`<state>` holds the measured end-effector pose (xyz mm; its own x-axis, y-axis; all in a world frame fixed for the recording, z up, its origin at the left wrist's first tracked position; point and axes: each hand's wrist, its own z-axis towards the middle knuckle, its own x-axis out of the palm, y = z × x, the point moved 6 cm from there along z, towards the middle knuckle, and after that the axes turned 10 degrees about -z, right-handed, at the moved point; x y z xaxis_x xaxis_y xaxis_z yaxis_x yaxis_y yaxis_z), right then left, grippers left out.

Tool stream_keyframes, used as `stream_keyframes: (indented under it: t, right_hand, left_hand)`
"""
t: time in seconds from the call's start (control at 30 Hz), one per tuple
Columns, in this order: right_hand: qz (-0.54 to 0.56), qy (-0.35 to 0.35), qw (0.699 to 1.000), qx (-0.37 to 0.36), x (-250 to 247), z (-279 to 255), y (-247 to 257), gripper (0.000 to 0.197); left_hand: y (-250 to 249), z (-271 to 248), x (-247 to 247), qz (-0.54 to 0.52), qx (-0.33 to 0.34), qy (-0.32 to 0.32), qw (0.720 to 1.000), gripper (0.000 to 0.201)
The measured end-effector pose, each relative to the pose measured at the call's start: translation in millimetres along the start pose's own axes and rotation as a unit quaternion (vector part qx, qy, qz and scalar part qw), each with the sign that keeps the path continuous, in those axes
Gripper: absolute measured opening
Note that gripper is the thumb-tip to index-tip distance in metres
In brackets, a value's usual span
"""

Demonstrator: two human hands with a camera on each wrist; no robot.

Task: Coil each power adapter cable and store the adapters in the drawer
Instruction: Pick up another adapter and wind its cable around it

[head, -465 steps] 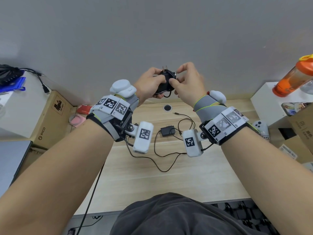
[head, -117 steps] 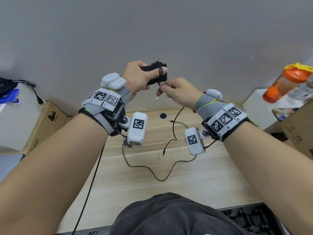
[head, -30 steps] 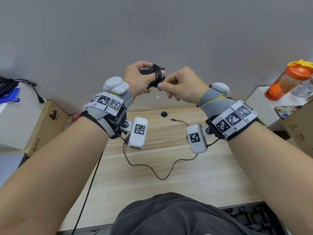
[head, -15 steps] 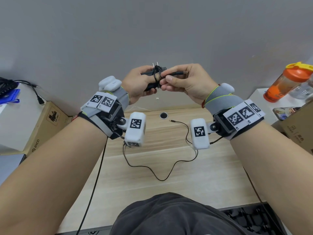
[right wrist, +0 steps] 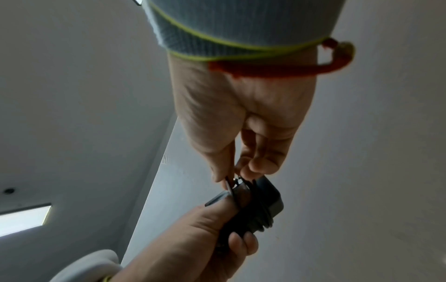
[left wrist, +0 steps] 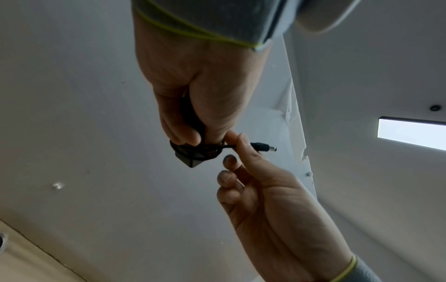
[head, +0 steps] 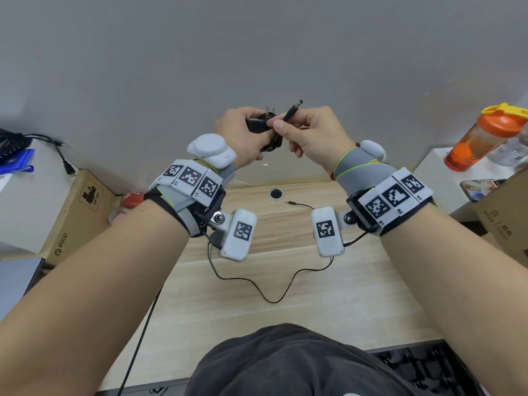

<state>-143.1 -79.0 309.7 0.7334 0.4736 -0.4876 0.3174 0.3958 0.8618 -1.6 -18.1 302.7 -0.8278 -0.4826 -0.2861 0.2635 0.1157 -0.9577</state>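
Adapter (head: pixel 255 124), cable wound round it, is sitting gripped in the left hand (head: pixel 243 138) above the desk (head: pixel 357 295); the right hand (head: pixel 310 135) is pinching its plug (head: pixel 292 110). Another cable (head: pixel 268 292) is lying below, a bottle (head: pixel 483 138) standing rightward.

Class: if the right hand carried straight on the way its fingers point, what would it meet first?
Probably the black adapter gripped by the left hand, directly ahead of the right hand; depth unclear.

My bare forearms, strapped with tracking gear.
Grey wrist wraps (head: pixel 360 172) edged lime, white bands of black square-code markers (head: pixel 191 178), white camera pods (head: pixel 239 235) on screwed brackets, thin red wrist cord (right wrist: pixel 270 69), dark shorts (head: pixel 294 364).
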Motion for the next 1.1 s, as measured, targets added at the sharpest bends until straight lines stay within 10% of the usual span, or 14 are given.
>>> stream_keyframes:
  t: [0.13,0.57,1.1]
  right_hand:
    - [-0.109,-0.01,0.994,0.03,-2,4,-12,0.029]
    - [0.011,0.131,0.99,0.044,31,-11,-11,0.05]
    - [-0.099,-0.114,0.982,0.117,-5,4,-27,0.022]
  left_hand:
    - [5,-1,2,-0.031,-0.026,0.004,0.999,0.042]
    - [6,-4,8,-0.178,-0.137,0.018,0.974,0.029]
    - [1,-14,23,-0.136,-0.097,0.105,0.98,0.034]
